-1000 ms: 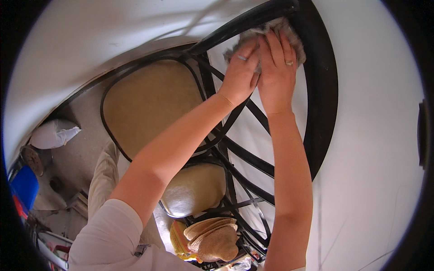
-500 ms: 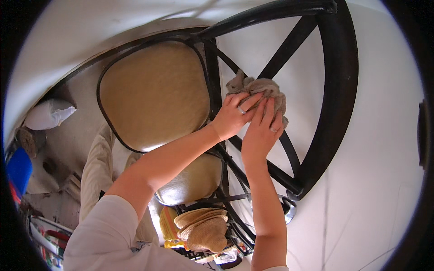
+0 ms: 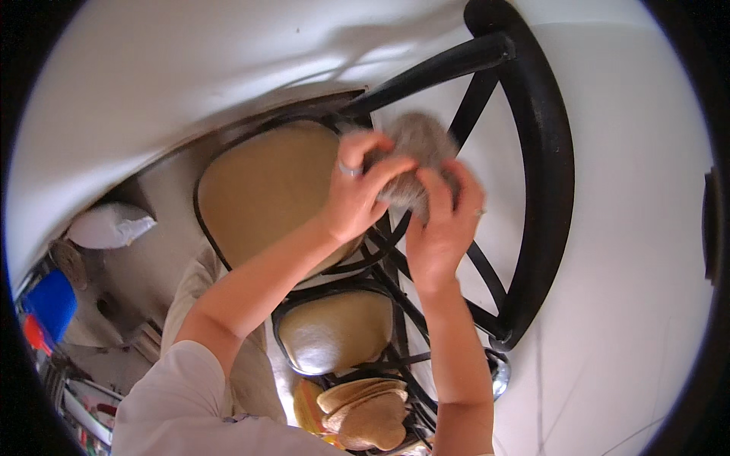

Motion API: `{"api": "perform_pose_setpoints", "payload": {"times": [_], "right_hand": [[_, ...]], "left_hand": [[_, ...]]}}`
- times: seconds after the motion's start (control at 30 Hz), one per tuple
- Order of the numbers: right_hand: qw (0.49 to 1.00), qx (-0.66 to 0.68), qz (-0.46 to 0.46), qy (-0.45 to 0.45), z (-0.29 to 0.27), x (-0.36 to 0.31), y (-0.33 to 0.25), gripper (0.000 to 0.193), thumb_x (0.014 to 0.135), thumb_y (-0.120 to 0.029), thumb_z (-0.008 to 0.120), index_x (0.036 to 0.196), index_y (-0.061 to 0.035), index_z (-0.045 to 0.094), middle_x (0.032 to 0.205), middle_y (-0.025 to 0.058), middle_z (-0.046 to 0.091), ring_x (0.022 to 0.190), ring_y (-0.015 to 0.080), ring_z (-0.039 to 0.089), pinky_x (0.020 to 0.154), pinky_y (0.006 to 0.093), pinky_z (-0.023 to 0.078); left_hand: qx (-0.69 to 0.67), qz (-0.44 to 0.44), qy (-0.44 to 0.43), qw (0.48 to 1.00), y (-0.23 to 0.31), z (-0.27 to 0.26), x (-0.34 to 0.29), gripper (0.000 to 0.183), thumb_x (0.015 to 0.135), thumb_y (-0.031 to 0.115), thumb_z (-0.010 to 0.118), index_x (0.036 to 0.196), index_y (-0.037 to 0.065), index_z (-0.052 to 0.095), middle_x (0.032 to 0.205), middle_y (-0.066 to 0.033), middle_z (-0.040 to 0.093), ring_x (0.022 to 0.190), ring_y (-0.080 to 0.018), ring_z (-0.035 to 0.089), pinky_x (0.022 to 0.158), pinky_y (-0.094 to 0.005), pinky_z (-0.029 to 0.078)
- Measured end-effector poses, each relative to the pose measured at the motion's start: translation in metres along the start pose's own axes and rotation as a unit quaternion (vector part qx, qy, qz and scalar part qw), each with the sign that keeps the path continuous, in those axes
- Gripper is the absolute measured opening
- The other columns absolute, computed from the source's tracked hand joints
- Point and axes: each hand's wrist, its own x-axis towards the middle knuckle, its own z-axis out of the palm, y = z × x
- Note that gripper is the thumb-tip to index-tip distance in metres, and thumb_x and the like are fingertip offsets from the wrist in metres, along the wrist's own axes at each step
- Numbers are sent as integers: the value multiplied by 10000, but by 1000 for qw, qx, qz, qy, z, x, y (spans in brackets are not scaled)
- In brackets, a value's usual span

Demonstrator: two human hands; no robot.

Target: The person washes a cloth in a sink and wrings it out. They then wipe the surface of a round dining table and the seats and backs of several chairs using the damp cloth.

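Observation:
Between my two hands is a bunched grey-brown cloth (image 3: 418, 140), blurred by motion. My left hand (image 3: 361, 182) grips its left side with bent fingers, and a ring shows on one of them. From the lower right, my right hand (image 3: 445, 220) has its fingers curled into the cloth. Both are in front of the crossed back bars of a black chair (image 3: 544, 152), whose curved top rail stands to the right. The chair's tan padded seat (image 3: 266, 182) lies to the left, partly covered by my left forearm. Whether the cloth touches the bars, I cannot tell.
A second tan-seated chair (image 3: 334, 327) stands nearer me, with a stack of straw hats (image 3: 365, 410) beyond its lower edge. White walls rise at the top and right. A white bag (image 3: 110, 226) and a blue object (image 3: 52, 304) are on the floor at left.
My hands have lifted the cloth off the crossed bars' middle and drawn slightly left, spreading a little apart around it. The whole view has shifted, so the chairs appear lower.

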Motion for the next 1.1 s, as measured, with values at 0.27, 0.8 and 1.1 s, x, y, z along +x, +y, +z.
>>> {"api": "perform_pose_setpoints", "payload": {"times": [0.27,0.8,1.1], "right_hand": [[968,117,16,220,102,72,11,495,895,10,621,1374,-110,604,1565,258,264,1457,442,270,1182,463,284],[994,85,67,-19,256,-33,-16,484,855,-20,586,1336,27,566,1543,108,386,1446,359,342,1174,477,351],[950,92,190,-232,232,-110,-57,825,750,-239,734,1491,-52,423,1625,181,227,1477,407,257,1190,600,191]], "left_hand": [[77,160,-46,983,-53,26,98,532,909,23,581,1412,-42,419,1512,-204,402,1335,-446,437,1135,-523,358],[312,18,-311,898,-172,-39,-46,519,816,52,660,1321,-13,560,1447,-183,455,1265,-389,469,1042,-477,420],[347,-19,-536,770,-145,-99,-88,788,761,393,805,1454,173,504,1639,-81,223,1524,-311,164,1221,-586,150]]}}
